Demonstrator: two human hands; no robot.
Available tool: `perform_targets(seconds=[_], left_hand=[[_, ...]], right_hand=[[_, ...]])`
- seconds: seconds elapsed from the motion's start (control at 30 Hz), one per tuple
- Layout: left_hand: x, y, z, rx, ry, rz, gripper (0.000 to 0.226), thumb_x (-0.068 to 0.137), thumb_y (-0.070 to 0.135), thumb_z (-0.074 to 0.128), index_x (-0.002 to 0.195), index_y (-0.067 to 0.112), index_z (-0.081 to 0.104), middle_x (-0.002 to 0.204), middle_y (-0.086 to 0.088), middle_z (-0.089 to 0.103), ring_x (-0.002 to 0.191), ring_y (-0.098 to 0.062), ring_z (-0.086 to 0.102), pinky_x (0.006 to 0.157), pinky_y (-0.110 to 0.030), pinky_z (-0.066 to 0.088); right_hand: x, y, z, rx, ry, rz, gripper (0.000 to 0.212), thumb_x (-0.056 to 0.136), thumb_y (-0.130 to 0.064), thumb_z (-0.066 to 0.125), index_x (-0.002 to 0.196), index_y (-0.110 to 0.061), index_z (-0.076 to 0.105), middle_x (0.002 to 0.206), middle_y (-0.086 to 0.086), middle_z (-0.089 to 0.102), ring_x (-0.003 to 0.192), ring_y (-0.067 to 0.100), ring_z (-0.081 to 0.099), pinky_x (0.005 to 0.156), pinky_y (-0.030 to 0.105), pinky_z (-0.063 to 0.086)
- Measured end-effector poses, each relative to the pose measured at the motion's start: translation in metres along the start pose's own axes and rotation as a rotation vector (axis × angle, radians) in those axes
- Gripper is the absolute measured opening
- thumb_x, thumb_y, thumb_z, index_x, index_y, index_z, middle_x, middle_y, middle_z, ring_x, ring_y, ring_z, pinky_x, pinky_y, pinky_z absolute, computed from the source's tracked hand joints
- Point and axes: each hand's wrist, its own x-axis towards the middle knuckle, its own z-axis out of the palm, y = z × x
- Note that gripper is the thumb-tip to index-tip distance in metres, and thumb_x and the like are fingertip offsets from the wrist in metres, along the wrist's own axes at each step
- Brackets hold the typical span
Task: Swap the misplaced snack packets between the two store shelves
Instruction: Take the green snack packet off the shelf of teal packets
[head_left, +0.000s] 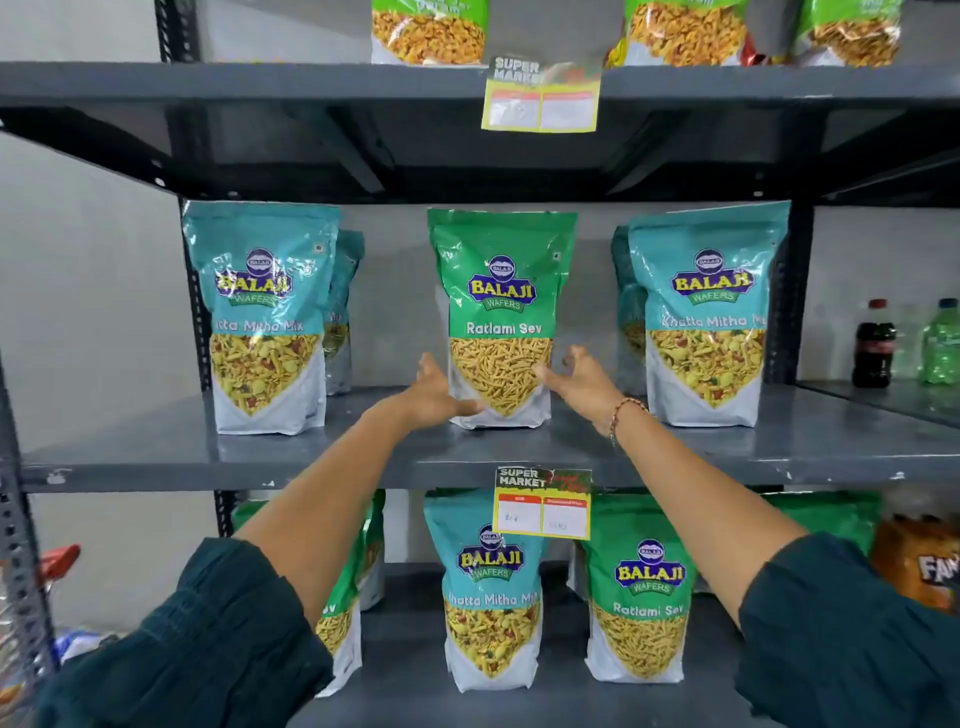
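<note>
A glossy green packet marked Ratlami Sev stands upright at the middle of the grey metal middle shelf, a little back from its front edge, between two teal packets, one toward the left end and one toward the right end. The left hand rests against the green packet's lower left side with fingers spread, thumb across the white base. The right hand touches its lower right edge, fingers curled and apart, not clamped. On the lower shelf a teal packet stands at the middle beside a green one. A paper price tag hangs from the middle shelf's front edge.
</note>
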Motion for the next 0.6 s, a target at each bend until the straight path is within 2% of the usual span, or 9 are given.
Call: perform_targets(seconds=[0.07,0.1,0.17,0.23,0.33,0.5,0.6], left_hand=[[0.006,0.002,0.002,-0.108,0.031,0.015,0.087,0.079,0.035,0.068,0.143,0.006,0.017,0.153,-0.007,0.025,0.138,-0.027,0.030,0.112,-0.039,0.029],[0.009,0.000,0.003,-0.146,0.053,0.014,0.072,0.079,0.032,0.069,0.136,0.006,0.033,0.140,-0.004,0.042,0.127,-0.024,0.042,0.102,-0.034,0.036],[0.015,-0.003,0.005,-0.203,0.128,0.044,0.049,0.079,0.030,0.070,0.119,0.010,0.053,0.120,-0.003,0.059,0.109,-0.021,0.055,0.088,-0.031,0.041],[0.019,-0.006,0.007,-0.191,0.195,0.061,0.041,0.076,0.033,0.072,0.109,0.011,0.061,0.112,-0.006,0.066,0.104,-0.025,0.061,0.085,-0.034,0.046],[0.019,-0.007,0.006,-0.142,0.270,0.052,0.042,0.073,0.032,0.075,0.105,0.007,0.062,0.100,-0.004,0.065,0.096,-0.026,0.062,0.085,-0.035,0.048],[-0.011,-0.002,0.002,-0.172,0.326,0.084,0.045,0.068,0.029,0.079,0.106,0.010,0.065,0.109,-0.007,0.070,0.093,-0.017,0.061,0.083,-0.027,0.046],[-0.044,-0.001,-0.001,-0.192,0.368,0.109,0.050,0.065,0.028,0.081,0.107,0.006,0.065,0.107,-0.007,0.070,0.090,-0.016,0.062,0.083,-0.027,0.048]], right_hand=[[0.004,0.003,0.002,0.073,-0.053,0.017,0.079,0.083,-0.031,0.065,0.139,0.001,0.020,0.146,0.016,0.036,0.134,0.029,0.036,0.110,0.043,0.033],[0.006,0.006,0.003,0.105,-0.087,0.019,0.069,0.082,-0.025,0.066,0.135,0.001,0.030,0.141,0.015,0.043,0.130,0.027,0.041,0.108,0.043,0.035],[0.008,0.010,0.008,0.136,-0.097,-0.016,0.047,0.082,-0.017,0.067,0.122,-0.003,0.048,0.130,0.014,0.055,0.116,0.022,0.052,0.105,0.040,0.040],[0.009,0.013,0.010,0.147,-0.023,-0.036,0.040,0.079,-0.013,0.069,0.115,-0.003,0.055,0.122,0.015,0.061,0.103,0.018,0.055,0.097,0.035,0.045],[0.010,0.015,0.009,0.156,0.075,-0.049,0.042,0.072,-0.010,0.076,0.110,-0.001,0.059,0.116,0.016,0.065,0.097,0.018,0.059,0.094,0.037,0.049],[-0.011,0.009,0.003,0.223,0.084,-0.020,0.050,0.064,-0.008,0.081,0.109,-0.003,0.061,0.109,0.015,0.069,0.097,0.022,0.065,0.093,0.041,0.052],[-0.038,-0.003,-0.005,0.248,0.059,-0.040,0.045,0.063,-0.007,0.082,0.103,-0.005,0.063,0.106,0.014,0.070,0.093,0.019,0.066,0.085,0.031,0.053]])
